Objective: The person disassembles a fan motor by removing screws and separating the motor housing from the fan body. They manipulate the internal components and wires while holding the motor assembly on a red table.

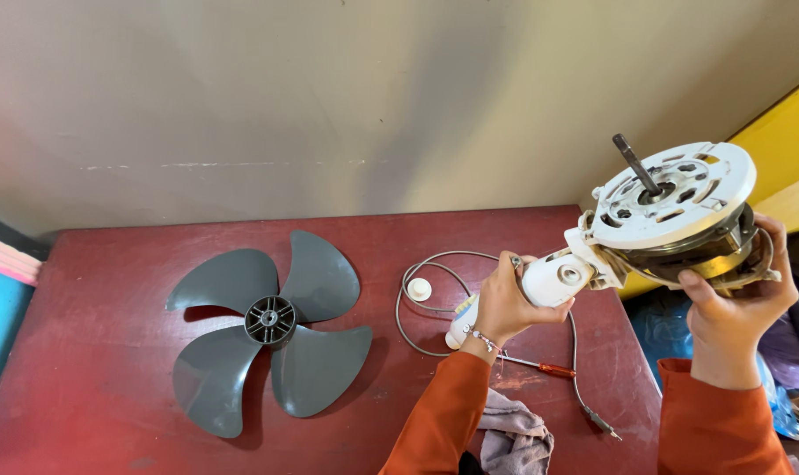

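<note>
Above the dark red table [109, 290], both hands hold up a white plastic fan motor assembly [672, 207]: left hand [505, 303] clenched round its neck, right hand [738, 303] gripping under the metal body. A grey four-bladed fan propeller [272, 330] lies flat nearby, with an orange-handled screwdriver [540, 367].

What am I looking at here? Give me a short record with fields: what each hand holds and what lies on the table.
Left hand: grips the white neck of a fan motor assembly
Right hand: supports the round motor from below, shaft pointing up
Table: dark red, against a wall
Fan blade: grey, four-bladed, lying flat at left
Screwdriver: red handle, beside the left wrist
Cord: grey, looped near a small white cap
Cloth: crumpled, at the near edge
</note>
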